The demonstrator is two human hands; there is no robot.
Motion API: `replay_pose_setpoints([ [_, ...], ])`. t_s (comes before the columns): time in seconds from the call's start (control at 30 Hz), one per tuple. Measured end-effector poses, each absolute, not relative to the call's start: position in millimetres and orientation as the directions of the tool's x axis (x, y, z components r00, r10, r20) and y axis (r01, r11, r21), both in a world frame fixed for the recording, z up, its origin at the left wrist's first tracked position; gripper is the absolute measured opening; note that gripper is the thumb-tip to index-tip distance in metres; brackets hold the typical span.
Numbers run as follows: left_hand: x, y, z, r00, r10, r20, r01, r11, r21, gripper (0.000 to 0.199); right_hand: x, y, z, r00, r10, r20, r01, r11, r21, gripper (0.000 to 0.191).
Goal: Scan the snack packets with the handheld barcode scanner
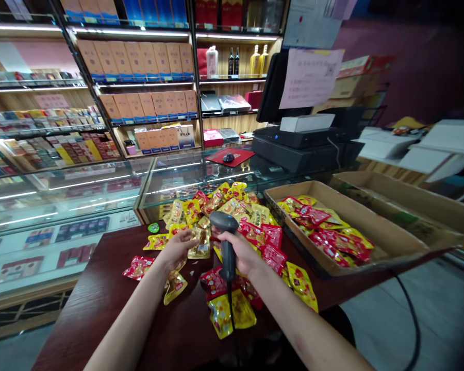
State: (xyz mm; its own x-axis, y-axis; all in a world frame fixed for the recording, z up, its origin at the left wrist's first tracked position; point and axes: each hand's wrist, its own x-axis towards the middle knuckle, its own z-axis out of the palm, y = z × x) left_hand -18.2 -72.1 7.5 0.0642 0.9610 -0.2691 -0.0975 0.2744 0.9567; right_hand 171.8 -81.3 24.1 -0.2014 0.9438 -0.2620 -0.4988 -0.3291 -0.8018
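Observation:
My right hand (244,252) is wrapped round the handle of a dark barcode scanner (227,257), held upright with its head at the top and its cord hanging down. My left hand (180,246) reaches in from the left, its fingers outstretched at the edge of a gold snack packet (201,245). Whether those fingertips grip the packet or only touch it is hard to make out. Around and beyond both hands lies a heap of red, yellow and gold snack packets (237,207). Nearer me are a red and yellow packet (220,314) and a gold one (175,286).
A cardboard box (394,242) holding several packets stands right on the dark red table (96,304), with another cardboard box (421,201) behind. Beyond are a glass display counter (96,180), a mouse (228,158) and a monitor (272,87). A black cable (412,314) hangs at right.

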Motion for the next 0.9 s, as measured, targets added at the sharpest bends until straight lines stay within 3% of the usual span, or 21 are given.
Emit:
replay_pose_setpoints([
  [0.2, -0.3, -63.4, 19.2, 0.153, 0.943, -0.296, -0.326, 0.331, 0.886, 0.034, 187.9, -76.3, 36.7, -0.277, 0.918, -0.283, -0.441, -0.383, -0.812, 0.024],
  [0.47, 27.6, -40.4, 34.8, 0.255, 0.93, -0.265, -0.212, 0.321, 0.923, 0.037, 210.9, -73.4, 61.7, -0.169, 0.955, -0.244, -0.293, -0.285, -0.913, 0.026],
  [0.73, 40.7, -24.7, 41.9, 0.194, 0.931, -0.309, -0.125, 0.336, 0.934, 0.038, 225.3, -76.3, 68.5, -0.112, 0.961, -0.252, -0.272, -0.273, -0.923, 0.021],
  [0.9, 35.8, -9.1, 52.2, 0.151, 0.94, -0.306, -0.167, 0.329, 0.929, 0.039, 231.2, -86.0, 73.7, -0.102, 0.985, -0.14, -0.206, -0.159, -0.966, 0.016],
])
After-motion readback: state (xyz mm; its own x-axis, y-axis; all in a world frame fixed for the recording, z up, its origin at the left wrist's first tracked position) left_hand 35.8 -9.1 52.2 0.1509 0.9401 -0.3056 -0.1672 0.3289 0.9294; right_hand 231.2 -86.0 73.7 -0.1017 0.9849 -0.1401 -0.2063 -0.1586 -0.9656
